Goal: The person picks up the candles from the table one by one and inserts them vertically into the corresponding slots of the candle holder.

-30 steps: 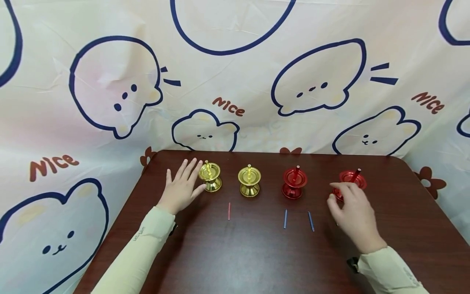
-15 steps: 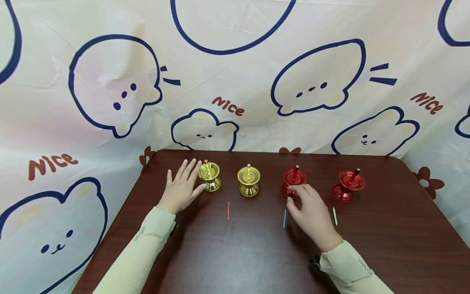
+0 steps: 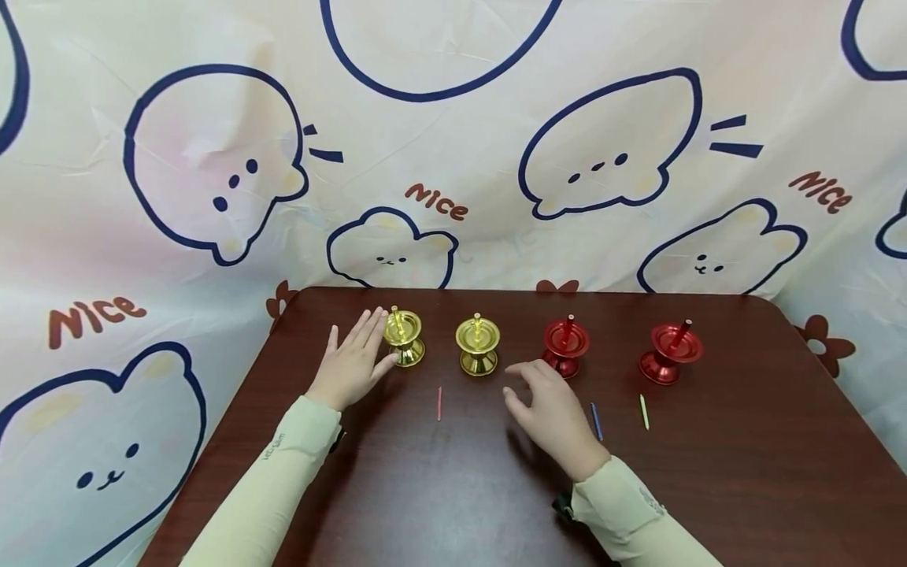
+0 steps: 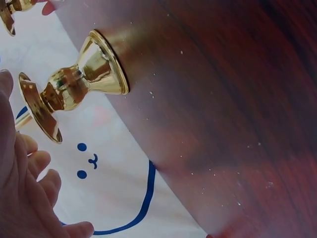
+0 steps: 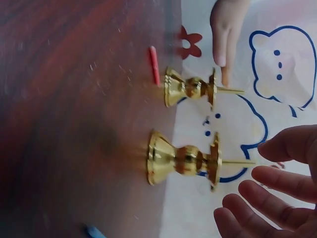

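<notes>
My left hand (image 3: 347, 364) is held over the table with fingers spread straight, beside the leftmost gold candle holder (image 3: 405, 331). In the left wrist view its fingers (image 4: 42, 173) show near that holder's dish. My right hand (image 3: 556, 413) hovers in front of the left red candle holder (image 3: 564, 343); its fingers are loosely bent and hold nothing. A second gold candle holder (image 3: 478, 339) stands to its left, also in the right wrist view. Thin candle-like sticks lie on the table: a pink one (image 3: 439, 404), a blue one (image 3: 597, 421) and a pale green one (image 3: 644, 412).
A second red candle holder (image 3: 669, 350) stands at the far right of the row. Each holder has an upright pin in its dish. The dark brown table (image 3: 453, 488) ends at the back against a printed cloth (image 3: 496, 157).
My right hand has moved left from the far right red holder to near the left one, uncovering the green stick. A blue stick seen before is now hidden by the hand. Left hand stays almost still.
</notes>
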Demonstrator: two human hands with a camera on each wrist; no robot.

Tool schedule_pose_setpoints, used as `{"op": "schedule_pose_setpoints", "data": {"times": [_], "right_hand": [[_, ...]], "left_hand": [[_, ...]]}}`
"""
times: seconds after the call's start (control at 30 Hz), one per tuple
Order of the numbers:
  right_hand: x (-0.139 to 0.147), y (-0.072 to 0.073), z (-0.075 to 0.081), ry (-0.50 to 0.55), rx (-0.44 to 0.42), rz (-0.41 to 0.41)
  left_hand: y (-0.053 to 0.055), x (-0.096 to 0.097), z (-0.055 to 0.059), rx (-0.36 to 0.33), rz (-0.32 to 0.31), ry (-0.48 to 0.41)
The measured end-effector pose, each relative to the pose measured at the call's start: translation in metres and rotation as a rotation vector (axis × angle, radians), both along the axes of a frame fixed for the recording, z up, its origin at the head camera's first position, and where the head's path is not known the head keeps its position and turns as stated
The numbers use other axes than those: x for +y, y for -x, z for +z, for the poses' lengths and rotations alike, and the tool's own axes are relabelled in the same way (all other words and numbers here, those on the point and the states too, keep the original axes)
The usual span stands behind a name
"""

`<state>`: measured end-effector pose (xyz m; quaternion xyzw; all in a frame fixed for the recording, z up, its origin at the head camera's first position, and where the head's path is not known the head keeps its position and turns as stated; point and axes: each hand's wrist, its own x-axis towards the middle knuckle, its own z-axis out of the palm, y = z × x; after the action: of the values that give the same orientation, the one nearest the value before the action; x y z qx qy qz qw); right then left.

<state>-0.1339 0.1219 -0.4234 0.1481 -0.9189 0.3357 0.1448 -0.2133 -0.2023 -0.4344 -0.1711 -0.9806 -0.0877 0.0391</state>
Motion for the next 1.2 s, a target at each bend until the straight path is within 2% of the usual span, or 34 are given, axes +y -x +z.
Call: {"op": "schedule_pose_setpoints", "data": {"times": [0.33,0.7,0.93,1.07,1.2], "right_hand": [[-0.024,0.011,-0.015,0.096,-0.138,0.053],[-0.05,0.011,-0.022,0.083,-0.151,0.11],[-0.06,0.016,-0.032,0.051,-0.193,0.103],[-0.066,0.02,-0.038,0.051,-0.198,0.108],[-0.071,0.025,-0.041,0.07,-0.238,0.123]], "left_hand": [[0.001,0.002,0.001,-0.023,-0.003,0.014],[0.002,0.003,0.002,-0.031,-0.003,0.009],[0.003,0.002,-0.001,-0.036,0.001,0.005],[0.004,0.002,-0.003,-0.036,0.0,0.003],[0.004,0.001,-0.004,-0.038,0.003,0.0]]}}
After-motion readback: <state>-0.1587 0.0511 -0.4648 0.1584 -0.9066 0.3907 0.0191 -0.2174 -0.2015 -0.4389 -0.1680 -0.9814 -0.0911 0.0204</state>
